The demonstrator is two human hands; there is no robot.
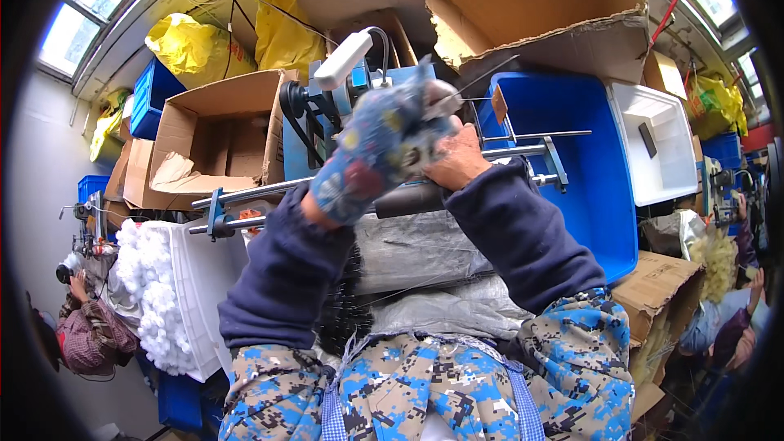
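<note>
My left hand (371, 151), in a blue patterned glove, is raised in front of the machine; motion smears its fingers. Close against it, my bare right hand (459, 157) has curled fingers, and whatever is in them is hidden. Thin wire-like strands stick out near the fingertips toward the upper right. Behind my hands stands a blue machine (296, 147) with a black belt wheel and a white lamp (343, 60). Metal rods (273, 189) with blue brackets cross in front of it. Under my hands lies a dark cylinder (411, 200). Dark bristles (343, 314) show beside my left sleeve.
A white crate (186, 294) of fluffy white pieces stands left. At right are a deep blue tub (563, 188) and a white tub (653, 147). Cardboard boxes (214, 131) and yellow bags (286, 24) line the back. Other people work at both far sides.
</note>
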